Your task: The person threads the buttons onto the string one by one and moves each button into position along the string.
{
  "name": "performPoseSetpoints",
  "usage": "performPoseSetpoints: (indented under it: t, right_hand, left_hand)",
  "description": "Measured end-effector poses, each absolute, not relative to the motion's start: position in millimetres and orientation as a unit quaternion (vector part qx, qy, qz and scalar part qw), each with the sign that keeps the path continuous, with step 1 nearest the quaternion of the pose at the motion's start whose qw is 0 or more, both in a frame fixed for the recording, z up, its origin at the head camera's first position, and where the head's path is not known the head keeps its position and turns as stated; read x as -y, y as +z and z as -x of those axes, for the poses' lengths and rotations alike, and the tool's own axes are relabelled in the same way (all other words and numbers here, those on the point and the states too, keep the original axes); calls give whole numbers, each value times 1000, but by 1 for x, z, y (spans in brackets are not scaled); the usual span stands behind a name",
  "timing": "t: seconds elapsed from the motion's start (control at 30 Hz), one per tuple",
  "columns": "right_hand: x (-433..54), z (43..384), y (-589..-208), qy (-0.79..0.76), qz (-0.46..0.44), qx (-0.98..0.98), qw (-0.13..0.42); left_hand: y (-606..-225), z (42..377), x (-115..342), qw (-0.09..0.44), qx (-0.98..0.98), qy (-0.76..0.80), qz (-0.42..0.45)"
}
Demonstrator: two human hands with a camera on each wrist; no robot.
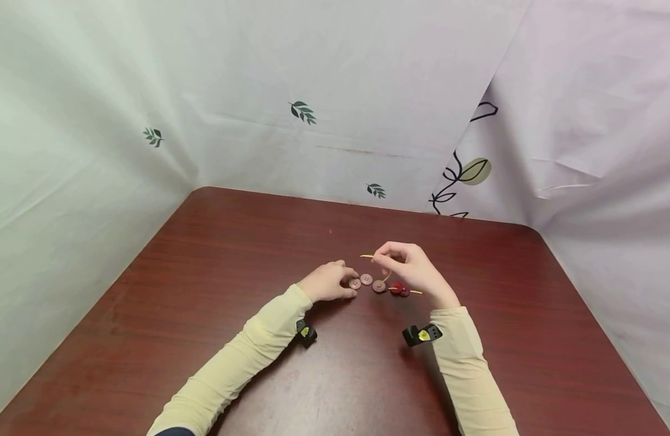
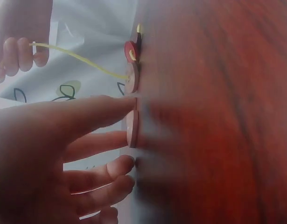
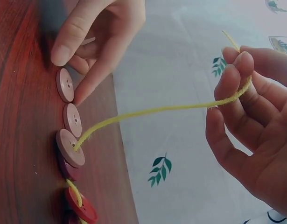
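Observation:
My left hand (image 1: 328,282) rests at the table with its thumb and index finger at opposite edges of a pink four-hole button (image 3: 65,85). Beside it lies a second pink button (image 3: 73,120). My right hand (image 1: 413,269) is raised and pinches a yellow cord (image 3: 157,109) near its end, a short tip sticking out past the fingers. From there the cord runs down into a hole of a larger pinkish button (image 3: 71,148). Further along the cord are a bright red button (image 3: 82,205) and a dark red one (image 1: 405,292), with the cord's other end beyond them.
The reddish-brown wooden table (image 1: 247,242) lies under everything. White cloth (image 1: 247,72) with leaf prints hangs behind and at both sides. A small black camera (image 1: 306,333) is strapped to the left wrist, another camera (image 1: 422,335) to the right.

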State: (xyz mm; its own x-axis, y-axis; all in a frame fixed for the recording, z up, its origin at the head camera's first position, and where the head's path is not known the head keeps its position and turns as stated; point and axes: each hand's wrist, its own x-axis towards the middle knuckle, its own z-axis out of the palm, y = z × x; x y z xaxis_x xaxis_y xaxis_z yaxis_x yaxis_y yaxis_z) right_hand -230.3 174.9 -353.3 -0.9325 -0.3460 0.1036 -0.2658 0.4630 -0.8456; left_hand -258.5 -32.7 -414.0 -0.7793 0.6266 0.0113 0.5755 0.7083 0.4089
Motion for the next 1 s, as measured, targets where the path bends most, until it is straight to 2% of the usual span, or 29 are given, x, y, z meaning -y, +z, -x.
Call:
performPoseSetpoints:
  t: [0.63,1.0]
  right_hand:
    - [-174,231,-356,-471,198,-858,44]
    - [-174,229,-352,-470,196,-861,13]
  left_hand:
    - [-413,260,32,46,-921,178,-344]
    - [-407,260,35,0,-911,154,-382]
